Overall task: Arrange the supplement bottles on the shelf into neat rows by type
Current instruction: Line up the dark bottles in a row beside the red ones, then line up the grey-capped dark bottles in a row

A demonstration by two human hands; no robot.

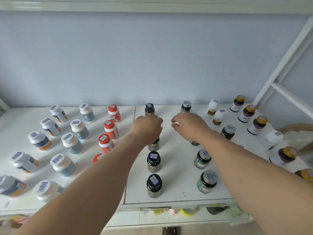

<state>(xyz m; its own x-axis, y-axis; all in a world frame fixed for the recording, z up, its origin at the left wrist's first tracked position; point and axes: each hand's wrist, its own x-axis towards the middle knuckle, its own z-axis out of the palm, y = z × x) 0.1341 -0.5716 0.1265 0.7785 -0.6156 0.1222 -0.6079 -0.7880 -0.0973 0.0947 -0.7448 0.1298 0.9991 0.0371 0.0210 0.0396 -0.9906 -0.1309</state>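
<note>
Bottles (153,162) on the shelf (176,167) look light, rigid and tippy, best taken round the cap; left hand (147,127) fingers grasp one, right hand (188,125) grip unclear.

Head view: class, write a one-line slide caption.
Both hands, left and right, reach over rows of supplement bottles on a white shelf.

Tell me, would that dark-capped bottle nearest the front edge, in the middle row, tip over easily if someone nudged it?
Probably somewhat. The dark-capped bottle stands upright and looks taller than it is wide, so a push near the cap might topple it. It looks rigid, not squashy. Being round, it would likely roll once down on the flat white shelf, perhaps towards the near edge.
</note>
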